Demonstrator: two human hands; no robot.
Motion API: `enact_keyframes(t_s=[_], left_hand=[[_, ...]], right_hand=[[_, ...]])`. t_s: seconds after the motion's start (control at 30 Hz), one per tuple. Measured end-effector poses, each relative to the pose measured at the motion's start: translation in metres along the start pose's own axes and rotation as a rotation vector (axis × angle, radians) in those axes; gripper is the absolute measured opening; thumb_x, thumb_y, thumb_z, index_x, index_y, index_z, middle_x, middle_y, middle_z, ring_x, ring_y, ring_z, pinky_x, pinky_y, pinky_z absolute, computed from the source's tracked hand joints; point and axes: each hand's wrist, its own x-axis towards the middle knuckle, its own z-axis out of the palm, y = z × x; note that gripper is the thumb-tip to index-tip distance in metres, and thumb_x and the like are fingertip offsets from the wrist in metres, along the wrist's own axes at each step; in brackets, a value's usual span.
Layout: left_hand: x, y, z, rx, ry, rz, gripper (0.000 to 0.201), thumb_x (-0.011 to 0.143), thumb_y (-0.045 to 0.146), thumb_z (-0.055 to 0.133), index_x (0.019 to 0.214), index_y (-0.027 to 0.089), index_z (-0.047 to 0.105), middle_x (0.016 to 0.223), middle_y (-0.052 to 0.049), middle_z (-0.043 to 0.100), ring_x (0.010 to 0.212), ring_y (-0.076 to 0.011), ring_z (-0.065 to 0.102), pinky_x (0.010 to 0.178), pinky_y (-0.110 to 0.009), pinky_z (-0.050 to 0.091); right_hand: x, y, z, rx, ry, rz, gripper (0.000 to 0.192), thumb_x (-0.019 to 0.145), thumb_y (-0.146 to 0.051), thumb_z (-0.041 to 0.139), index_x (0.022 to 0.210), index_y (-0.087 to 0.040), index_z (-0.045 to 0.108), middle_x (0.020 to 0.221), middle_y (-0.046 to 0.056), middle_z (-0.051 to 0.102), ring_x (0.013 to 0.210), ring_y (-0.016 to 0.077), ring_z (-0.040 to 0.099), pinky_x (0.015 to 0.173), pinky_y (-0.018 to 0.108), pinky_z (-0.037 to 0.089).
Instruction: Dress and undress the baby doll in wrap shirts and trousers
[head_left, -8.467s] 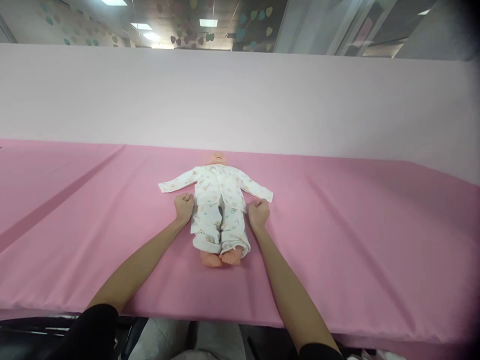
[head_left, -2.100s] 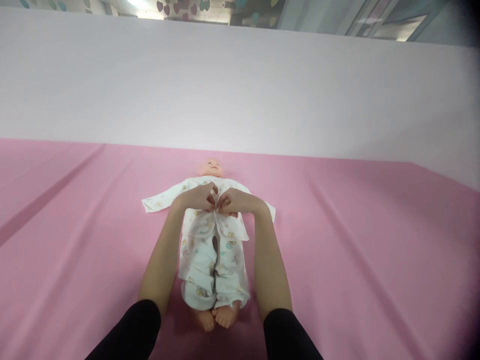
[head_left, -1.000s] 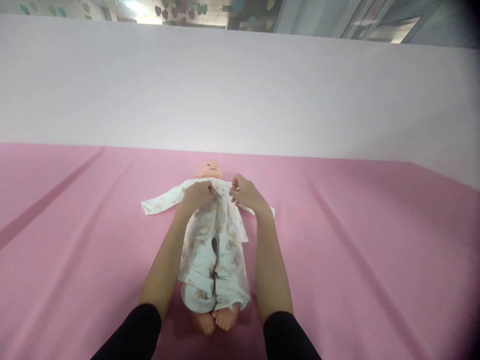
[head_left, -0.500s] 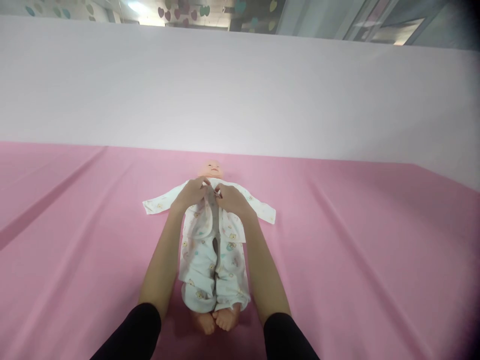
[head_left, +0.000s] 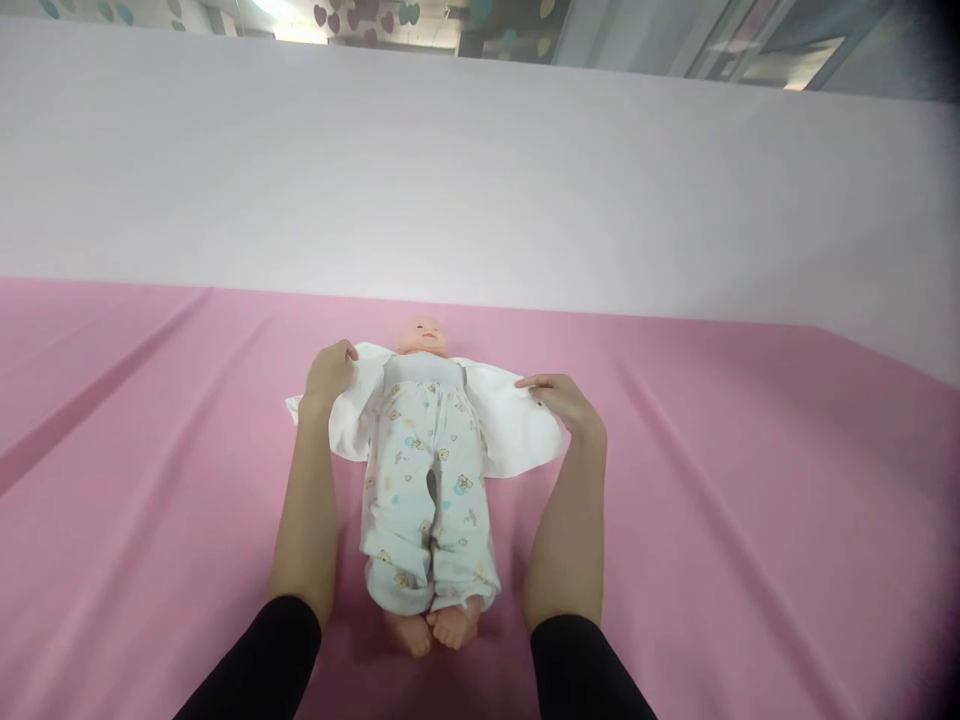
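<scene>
A baby doll [head_left: 421, 336] lies on its back on the pink table cover [head_left: 750, 480], head away from me, bare feet toward me. It wears printed white trousers [head_left: 424, 490] with a grey waistband. Its white jacket [head_left: 510, 430] is spread wide open to both sides, plain lining up. My left hand [head_left: 328, 372] grips the left flap of the jacket near the doll's shoulder. My right hand [head_left: 559, 398] rests flat on the right flap, fingers stretched out toward the doll.
A tall white partition [head_left: 480, 180] runs along the far edge of the table. Folds in the pink cover run diagonally at the left [head_left: 97, 400]. Heart-shaped decorations hang from the ceiling [head_left: 360, 15] beyond the partition.
Half a second ago both hands met at the jacket's front near the collar. They have since moved apart sideways, pulling the jacket open and baring the trousers' waistband.
</scene>
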Motion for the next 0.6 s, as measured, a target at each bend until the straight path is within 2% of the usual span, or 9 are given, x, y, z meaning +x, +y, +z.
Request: enact_keyframes(t_s=[0.07,0.2,0.33,0.5,0.6], left_hand=[[0.002,-0.003,0.005,-0.001,0.012,-0.017,0.039,0.078,0.004,0.034,0.098,0.018,0.064,0.107,-0.009,0.064,0.100,-0.0212,0.058,0.083,-0.032,0.045],[0.006,-0.009,0.014,-0.004,0.091,-0.027,0.050,0.079,0.004,0.032,0.117,0.018,0.061,0.124,-0.009,0.060,0.116,-0.0224,0.052,0.096,-0.036,0.041],[0.010,-0.017,0.020,0.002,0.136,-0.039,0.053,0.079,0.004,0.031,0.121,0.018,0.059,0.129,-0.010,0.056,0.122,-0.0229,0.049,0.099,-0.036,0.040],[0.014,-0.029,0.022,0.075,0.072,-0.165,0.049,0.078,0.007,0.038,0.121,0.017,0.058,0.130,-0.015,0.053,0.120,-0.0273,0.051,0.097,-0.040,0.041],[0.013,-0.030,0.021,0.136,0.049,-0.204,0.048,0.079,0.011,0.040,0.125,0.017,0.055,0.130,-0.017,0.052,0.120,-0.0297,0.050,0.098,-0.042,0.039]], right_hand=[[0.007,0.007,0.003,-0.034,0.025,0.022,0.043,0.063,-0.007,0.044,0.095,-0.014,0.072,0.106,0.009,0.066,0.086,0.0159,0.060,0.075,0.025,0.046],[0.016,0.011,0.007,-0.036,0.087,-0.025,0.055,0.057,-0.003,0.041,0.102,-0.014,0.071,0.124,0.010,0.061,0.112,0.0209,0.056,0.090,0.029,0.045],[0.022,0.015,0.007,-0.012,0.146,-0.051,0.061,0.056,-0.006,0.039,0.107,-0.015,0.070,0.124,0.010,0.061,0.112,0.0209,0.056,0.092,0.030,0.046],[0.029,0.028,0.010,-0.085,0.178,0.006,0.058,0.056,-0.005,0.039,0.103,-0.014,0.071,0.120,0.010,0.063,0.107,0.0209,0.059,0.090,0.029,0.047],[0.030,0.031,0.011,-0.152,0.195,0.016,0.057,0.059,-0.003,0.041,0.108,-0.014,0.069,0.118,0.010,0.064,0.108,0.0211,0.059,0.088,0.028,0.046]])
